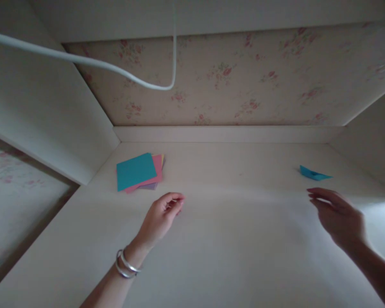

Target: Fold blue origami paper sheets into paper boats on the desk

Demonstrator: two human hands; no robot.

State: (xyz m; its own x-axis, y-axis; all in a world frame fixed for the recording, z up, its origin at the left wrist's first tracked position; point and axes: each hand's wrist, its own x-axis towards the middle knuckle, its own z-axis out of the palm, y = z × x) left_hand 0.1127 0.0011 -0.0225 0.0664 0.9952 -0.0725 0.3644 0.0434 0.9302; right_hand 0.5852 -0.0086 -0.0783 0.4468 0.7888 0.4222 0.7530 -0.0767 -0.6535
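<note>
A folded blue paper boat (pixel 314 174) lies on the white tabletop toward the right. Just in front of it is my right hand (pixel 338 214), with thumb and fingertips slightly apart and nothing between them; it does not touch the boat. My left hand (pixel 163 212) is over the table left of centre, its thumb closed against curled fingers, and no object shows in it. Two silver bangles circle that wrist. Beyond the left hand, apart from it, rests a loose stack of coloured paper sheets (pixel 136 172), teal on top, with pink, purple and yellow edges peeking out below.
A white cable (pixel 115 68) hangs in a bend across the upper left, in front of the floral wallpaper (pixel 224 81). White panels border the tabletop (pixel 224 256) at the left and right, and a low ledge (pixel 224 134) runs along its back.
</note>
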